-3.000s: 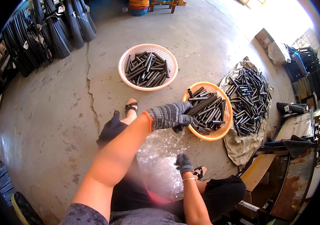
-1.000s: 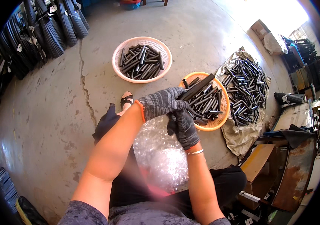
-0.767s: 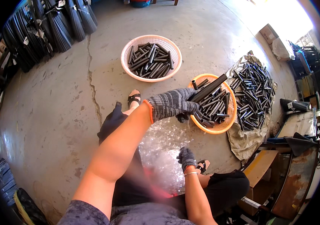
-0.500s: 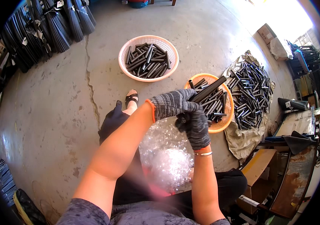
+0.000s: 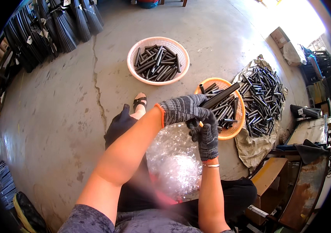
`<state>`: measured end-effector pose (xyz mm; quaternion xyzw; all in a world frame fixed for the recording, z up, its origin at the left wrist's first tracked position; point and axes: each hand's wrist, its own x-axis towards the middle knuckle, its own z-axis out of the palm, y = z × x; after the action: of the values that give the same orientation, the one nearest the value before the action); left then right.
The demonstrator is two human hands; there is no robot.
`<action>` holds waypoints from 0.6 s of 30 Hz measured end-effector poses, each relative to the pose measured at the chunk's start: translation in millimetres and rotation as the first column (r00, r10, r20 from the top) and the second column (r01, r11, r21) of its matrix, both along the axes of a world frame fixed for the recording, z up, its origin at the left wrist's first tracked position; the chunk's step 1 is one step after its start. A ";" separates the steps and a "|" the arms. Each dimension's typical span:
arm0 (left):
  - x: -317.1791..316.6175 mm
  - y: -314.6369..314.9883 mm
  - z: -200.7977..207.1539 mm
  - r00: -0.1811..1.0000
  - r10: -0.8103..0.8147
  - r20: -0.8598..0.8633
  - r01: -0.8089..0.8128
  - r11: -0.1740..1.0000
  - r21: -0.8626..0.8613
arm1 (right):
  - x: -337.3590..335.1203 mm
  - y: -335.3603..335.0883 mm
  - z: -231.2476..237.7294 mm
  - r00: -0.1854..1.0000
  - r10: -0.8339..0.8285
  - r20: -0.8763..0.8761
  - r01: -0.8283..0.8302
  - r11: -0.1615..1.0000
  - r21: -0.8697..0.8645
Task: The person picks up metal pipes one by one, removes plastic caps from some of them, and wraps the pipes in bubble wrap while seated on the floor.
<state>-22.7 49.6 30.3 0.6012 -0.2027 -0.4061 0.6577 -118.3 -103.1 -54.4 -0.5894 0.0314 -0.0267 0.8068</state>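
Over the near-left rim of the orange basket [image 5: 228, 136]: one dark tube [image 5: 221, 96], or a tight few (cannot tell), grasped near its lower end by the left hand [image 5: 184, 110], slanting up to the right, far end above the basket's far-right rim. Right hand [image 5: 207, 136] bent up beneath the left, fingers curled, the two gloves meeting; its fingertips are partly hidden, so cannot tell whether it grips anything. Grey knit gloves, two, orange cuffs; one bracelet [image 5: 211, 166] on the right wrist.

Labels: white tags [image 5: 29, 40], at least four, on the rod bundles [image 5: 64, 29] leaning at the floor's far-left edge; one more on a lying rod bundle at the right edge. Any writing is too small to read.

Counts: baskets, two. Orange one holds many loose black tubes, overlapped past counting. Pink basket [image 5: 158, 82], farther off and left, holds a similar jumble inside its rim. One tube heap [image 5: 262, 101] on one tan sheet [image 5: 251, 150], just right of the orange basket, bare cloth at the sheet's near edge. One clear plastic bag [image 5: 173, 163] between the knees. One sandal [image 5: 139, 101] plainly seen, left foot. Cartons [image 5: 268, 180], at least three: near right, far right, left edge of the floor [image 5: 56, 101].
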 end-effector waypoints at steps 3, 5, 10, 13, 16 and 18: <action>2.6 -0.5 5.7 0.990 0.012 0.142 -0.018 0.999 0.036 | 3.2 17.8 10.3 0.991 0.086 -0.098 -0.087 0.996 -0.005; 0.9 -1.7 8.1 0.997 0.010 0.080 -0.005 0.999 -0.054 | -20.8 20.0 -37.2 0.966 -0.037 -0.255 0.014 0.996 -0.090; 1.7 0.2 2.8 0.998 -0.056 -0.012 0.056 0.998 0.009 | -110.5 -6.0 -157.6 0.617 -0.024 -0.786 -0.096 0.990 -0.106; 4.6 1.7 -0.7 0.998 0.000 -0.055 0.001 1.000 0.004 | -74.2 -12.6 -119.1 0.786 -0.158 -0.597 0.156 0.986 -0.057; 1.3 -4.6 4.5 1.000 -0.009 0.016 0.008 0.999 0.042 | -5.8 -1.6 -14.0 0.997 -0.082 0.016 0.082 0.996 -0.041; 1.0 -6.3 -5.1 0.997 0.018 0.080 -0.015 0.999 -0.037 | 11.5 14.2 15.8 1.000 0.013 0.028 -0.013 1.000 -0.004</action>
<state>-21.7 43.3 25.3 0.6065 -0.2316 -0.3724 0.6632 -106.7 -88.8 -38.6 -0.5908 0.0162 -0.0297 0.8061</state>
